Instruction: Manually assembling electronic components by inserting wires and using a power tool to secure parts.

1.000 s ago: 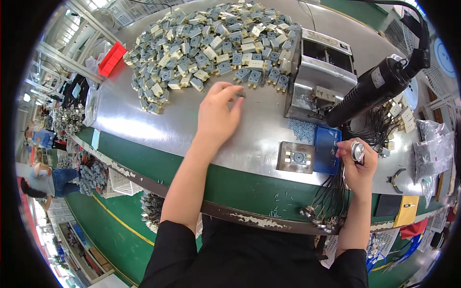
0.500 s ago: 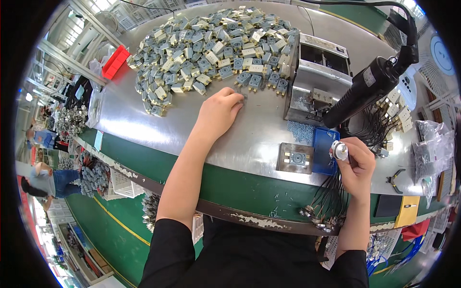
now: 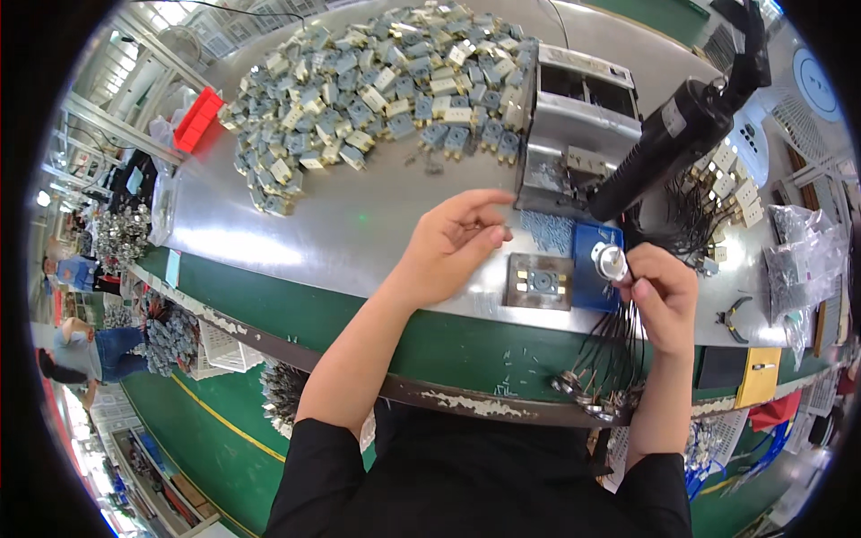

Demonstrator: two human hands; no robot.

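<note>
Watching from far away through the head camera, I saw the work, as I judged it, only partway along. One grey block [image 3: 543, 282] sat in the fixture [image 3: 543, 304], and the round part [image 3: 611, 262] was apart from it, above the blue tray [image 3: 589, 294]. Many more blocks lay in the big pile [image 3: 359, 99], so I judged that much was left; how many were finished, I could not tell. My right hand [image 3: 664, 294] was gripping the round part near its edge, between thumb and fingers, and the part was to the left of this hand. The fixture lay further to the left, beyond part of the tray. My left hand [image 3: 456, 248] was half curled, with the index finger stretched out, near the screws [image 3: 548, 231]; I could not tell if it held something small. The block lay to the right of the left hand, a little nearer to the body, and neither hand touched it.
</note>
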